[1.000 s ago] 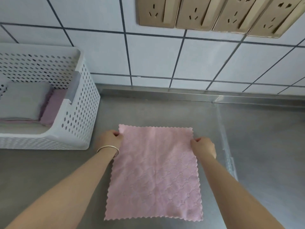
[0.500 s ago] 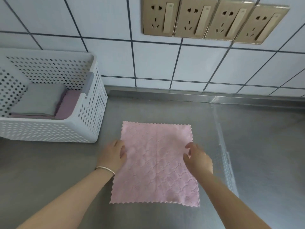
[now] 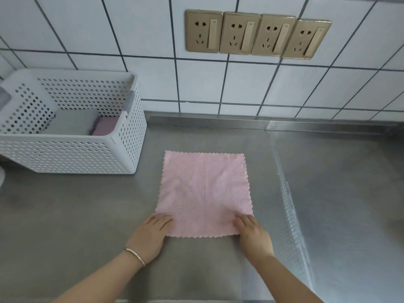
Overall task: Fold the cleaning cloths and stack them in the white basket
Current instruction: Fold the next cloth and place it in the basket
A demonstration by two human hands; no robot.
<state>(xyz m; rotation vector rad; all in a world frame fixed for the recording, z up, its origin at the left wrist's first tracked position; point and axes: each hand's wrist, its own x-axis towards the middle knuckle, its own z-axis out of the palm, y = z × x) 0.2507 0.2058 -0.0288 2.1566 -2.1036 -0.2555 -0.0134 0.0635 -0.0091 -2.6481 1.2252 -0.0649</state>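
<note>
Steel counter; four brass sockets; tiled wall

Fluffy pink cloth on brushed steel counter.

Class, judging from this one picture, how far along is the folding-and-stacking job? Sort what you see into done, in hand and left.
Done: a folded grey cloth and a folded pink one already lie in the white basket.
In hand: the pink cloth lies flat on the steel counter, with the left hand and right hand at its near corners.
Left: folding this cloth and putting it in the basket.
</note>
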